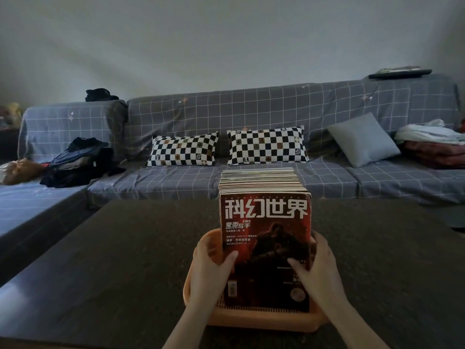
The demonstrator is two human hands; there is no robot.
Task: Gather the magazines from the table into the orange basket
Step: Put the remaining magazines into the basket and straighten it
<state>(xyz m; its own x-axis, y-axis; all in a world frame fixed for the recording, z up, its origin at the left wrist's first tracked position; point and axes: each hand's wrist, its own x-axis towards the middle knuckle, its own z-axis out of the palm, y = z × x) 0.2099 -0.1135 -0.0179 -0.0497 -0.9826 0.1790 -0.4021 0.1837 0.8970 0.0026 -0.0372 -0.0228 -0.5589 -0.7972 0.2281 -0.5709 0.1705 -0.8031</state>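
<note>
Red-covered magazines, a thick stack with white Chinese lettering on the front cover [265,238], stand on edge inside the pale orange slotted plastic basket [264,319], the covers facing the person and the stack running away from them toward the sofa. The long side of each magazine points up, so the pile rises well above the basket rim. The left hand [211,268] clasps the stack's left edge with its thumb laid on the cover, and the right hand [319,268] clasps the right edge likewise; both sit equally near. Whether the stack's foot rests fully on the basket floor seems likely, though the rim hides it. The basket sits on the dark wooden table [113,260], before the grey checked sofa [251,114].
</note>
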